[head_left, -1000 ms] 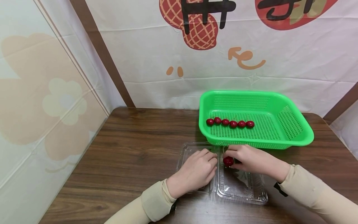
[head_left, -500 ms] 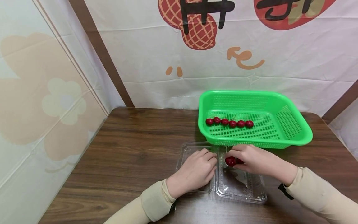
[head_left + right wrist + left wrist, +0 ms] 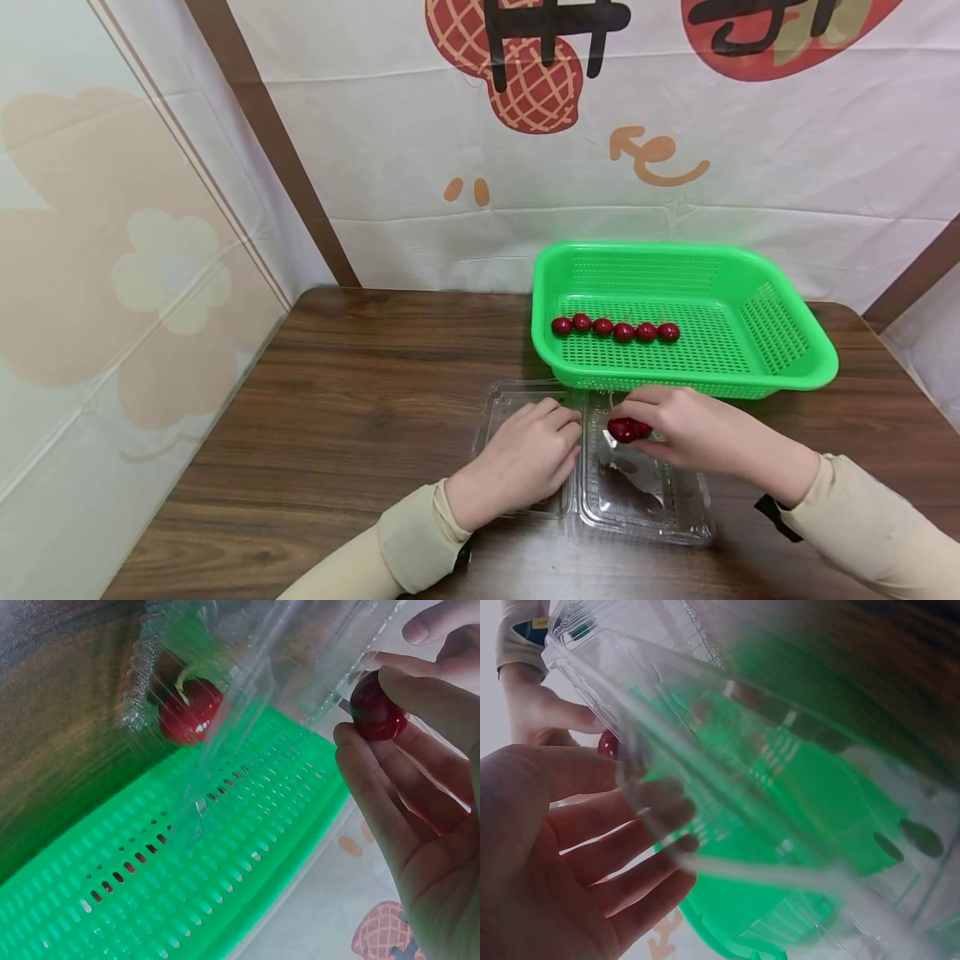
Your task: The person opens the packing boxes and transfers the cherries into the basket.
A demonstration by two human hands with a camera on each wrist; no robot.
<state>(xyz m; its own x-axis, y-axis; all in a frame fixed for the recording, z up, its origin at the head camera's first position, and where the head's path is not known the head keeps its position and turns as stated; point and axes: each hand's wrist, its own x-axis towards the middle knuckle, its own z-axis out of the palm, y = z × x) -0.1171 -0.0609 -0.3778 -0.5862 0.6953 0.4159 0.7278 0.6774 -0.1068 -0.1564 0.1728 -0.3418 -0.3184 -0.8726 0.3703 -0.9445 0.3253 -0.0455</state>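
Observation:
My right hand [image 3: 690,429] pinches a dark red cherry [image 3: 377,706] between thumb and fingers, over the right half of a clear plastic clamshell box [image 3: 630,521]. Close beside it, a second cherry [image 3: 191,712] with a green stem lies in that half; the head view shows the two reds nearly merged. My left hand [image 3: 521,458] rests at the box's left half, its fingers loosely extended against the plastic [image 3: 607,825] in the left wrist view. Whether those fingertips press on the plastic is hard to make out.
Right behind the box stands a green perforated basket [image 3: 813,354], its near rim reaching over the box's far edge. Several cherries [image 3: 624,332] lie in a row inside it. The brown wooden table [image 3: 360,400] extends to the left, and a printed cloth wall [image 3: 420,250] closes the back.
My right hand has shifted slightly to the right with the cherry pinched in it. A second cherry has come into sight beside that hand. The left hand stays put.

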